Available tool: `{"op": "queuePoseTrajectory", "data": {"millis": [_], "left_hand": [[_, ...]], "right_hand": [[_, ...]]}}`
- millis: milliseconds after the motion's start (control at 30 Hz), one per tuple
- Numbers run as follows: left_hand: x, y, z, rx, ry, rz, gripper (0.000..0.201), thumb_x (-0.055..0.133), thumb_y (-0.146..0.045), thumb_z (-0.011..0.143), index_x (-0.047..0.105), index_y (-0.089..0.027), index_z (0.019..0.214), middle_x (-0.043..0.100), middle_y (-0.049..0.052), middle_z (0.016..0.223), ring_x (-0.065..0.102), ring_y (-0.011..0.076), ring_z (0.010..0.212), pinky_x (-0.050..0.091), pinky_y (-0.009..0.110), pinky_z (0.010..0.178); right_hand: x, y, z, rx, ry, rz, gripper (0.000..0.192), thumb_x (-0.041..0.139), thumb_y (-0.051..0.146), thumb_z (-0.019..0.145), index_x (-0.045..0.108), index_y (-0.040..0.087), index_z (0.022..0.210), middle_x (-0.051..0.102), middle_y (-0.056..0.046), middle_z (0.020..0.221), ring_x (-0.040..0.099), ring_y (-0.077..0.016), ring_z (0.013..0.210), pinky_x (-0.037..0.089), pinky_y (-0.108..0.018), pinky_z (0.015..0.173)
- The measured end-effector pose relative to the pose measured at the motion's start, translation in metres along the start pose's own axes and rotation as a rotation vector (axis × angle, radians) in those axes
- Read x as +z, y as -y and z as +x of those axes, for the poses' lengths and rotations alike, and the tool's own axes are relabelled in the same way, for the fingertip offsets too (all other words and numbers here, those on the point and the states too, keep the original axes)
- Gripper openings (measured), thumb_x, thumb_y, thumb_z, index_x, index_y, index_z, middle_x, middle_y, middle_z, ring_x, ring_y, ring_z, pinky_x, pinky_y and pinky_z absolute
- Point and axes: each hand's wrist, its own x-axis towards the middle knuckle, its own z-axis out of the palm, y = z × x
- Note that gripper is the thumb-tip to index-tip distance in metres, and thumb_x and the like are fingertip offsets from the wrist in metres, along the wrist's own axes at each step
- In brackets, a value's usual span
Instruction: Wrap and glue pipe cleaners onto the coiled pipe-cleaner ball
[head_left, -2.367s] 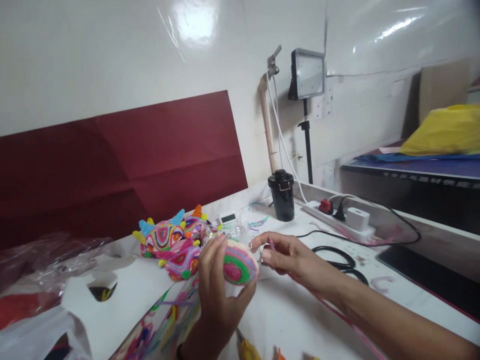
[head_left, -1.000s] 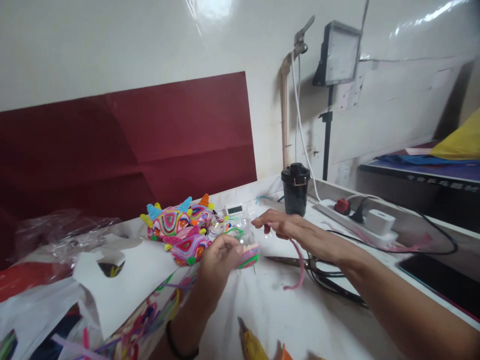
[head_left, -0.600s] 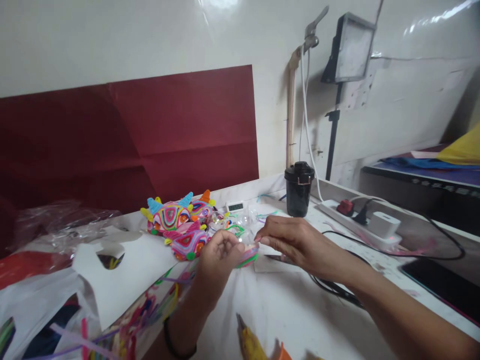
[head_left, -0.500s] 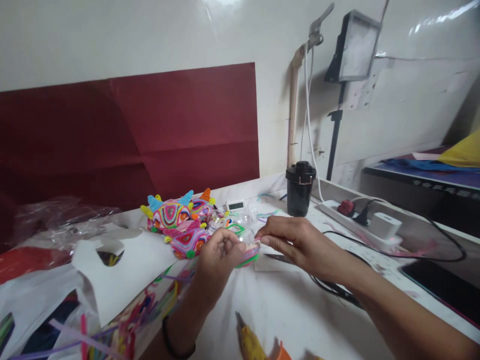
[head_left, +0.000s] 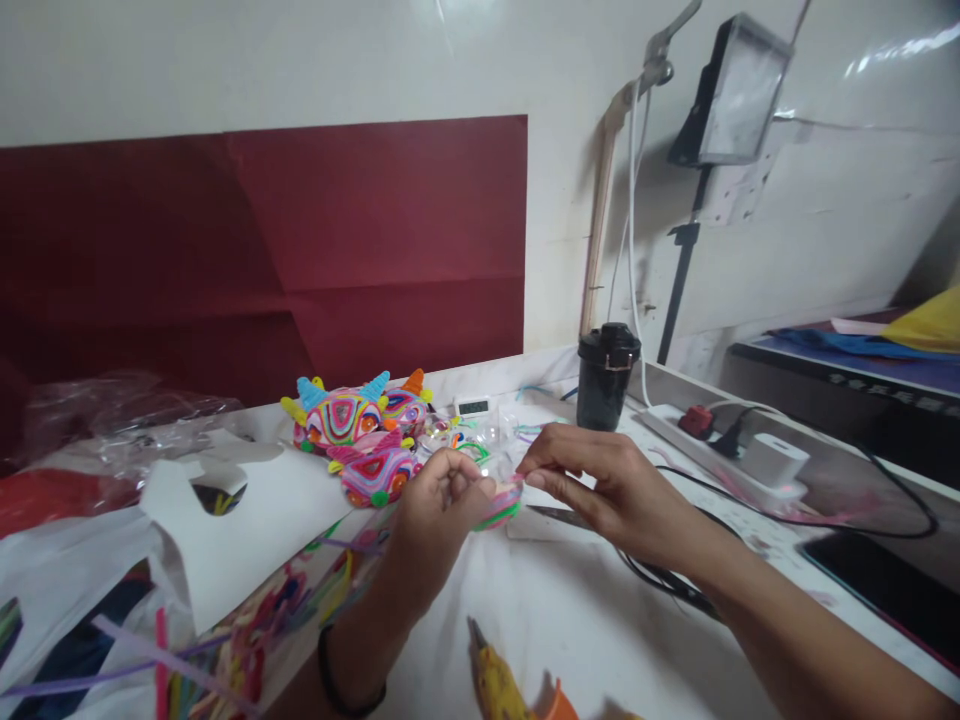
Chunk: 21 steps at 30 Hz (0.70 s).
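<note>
Above the white marbled tabletop [head_left: 442,655], our left hand [head_left: 439,515] pinches the small rounded pink-and-green striped fuzzy piece [head_left: 501,514], our right hand [head_left: 604,482] pinching a thin pink fuzzy strand [head_left: 518,479] at its one o'clock; presumably light, soft, best gripped by the rim.

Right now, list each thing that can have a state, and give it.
Left hand: closed on striped piece
Right hand: pinching pink strand
Black cup: upright, lidded
White charger: plugged into power strip
Floodlight: appears unlit
Phone: lying flat, screen dark
Scissors: partly hidden by right hand
</note>
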Motion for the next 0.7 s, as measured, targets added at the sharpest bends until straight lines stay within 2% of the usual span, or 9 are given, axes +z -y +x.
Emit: {"op": "queuePoseTrajectory", "data": {"millis": [700], "left_hand": [[0.0,0.0024,-0.0009,-0.03,-0.003,-0.011,0.016,0.064,-0.03,0.074,0.051,-0.02,0.072,0.035,-0.008,0.057,0.033,0.0093,0.054,0.027,0.019,0.049]], "right_hand": [[0.0051,-0.004,-0.0007,-0.018,-0.017,-0.011,0.012,0.056,0.024,0.092,0.064,0.019,0.086,0.064,-0.005,0.078,0.058,-0.0162,0.071,0.044,-0.028,0.064]]}}
